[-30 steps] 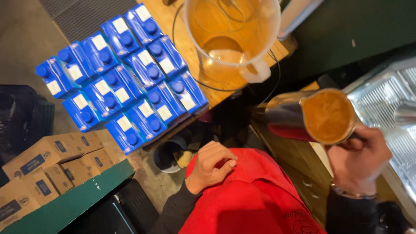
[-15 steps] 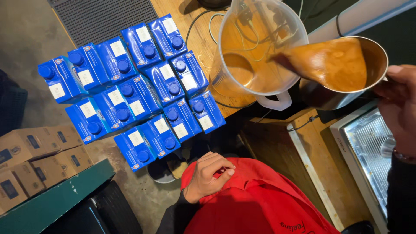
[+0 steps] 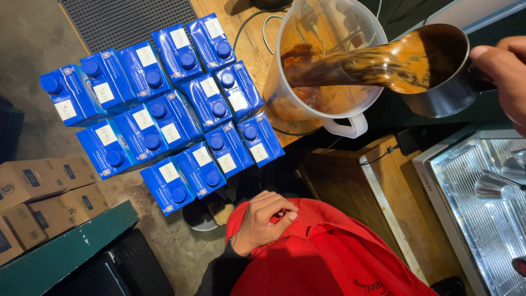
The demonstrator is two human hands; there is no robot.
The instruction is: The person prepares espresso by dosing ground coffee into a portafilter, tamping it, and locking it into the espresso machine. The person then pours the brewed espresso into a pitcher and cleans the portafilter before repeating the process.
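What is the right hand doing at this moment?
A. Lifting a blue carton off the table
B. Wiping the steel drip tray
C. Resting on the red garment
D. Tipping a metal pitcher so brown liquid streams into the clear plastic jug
D: the right hand holds the metal pitcher tilted, and brown liquid runs from it into the clear plastic jug; the left hand is the one on the red garment.

Cartons (image 3: 175,109) stand left of the jug (image 3: 323,71); boxes (image 3: 44,192) seemingly on the floor, lower left

right hand (image 3: 507,77) tipping metal pitcher (image 3: 438,71) into plastic jug (image 3: 329,60)
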